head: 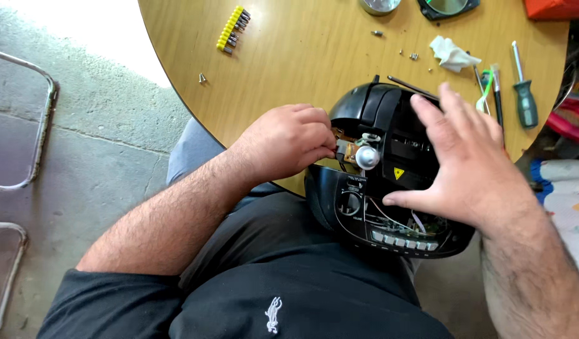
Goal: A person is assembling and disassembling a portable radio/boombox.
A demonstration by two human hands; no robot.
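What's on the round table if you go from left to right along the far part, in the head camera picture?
Yellow strip of screwdriver bits → small loose screws → crumpled white cloth → green-handled screwdriver

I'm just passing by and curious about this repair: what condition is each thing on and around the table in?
Black radio player: casing opened, wires and inner parts exposed, propped at the table edge.
Silver knob part: pinched by left hand.
Right hand: open, fingers spread, resting on the player.
Yellow bit strip: lying flat, bits in place.
Green-handled screwdriver: lying unused.
White cloth: crumpled.
Screws: loose on the round wooden table.
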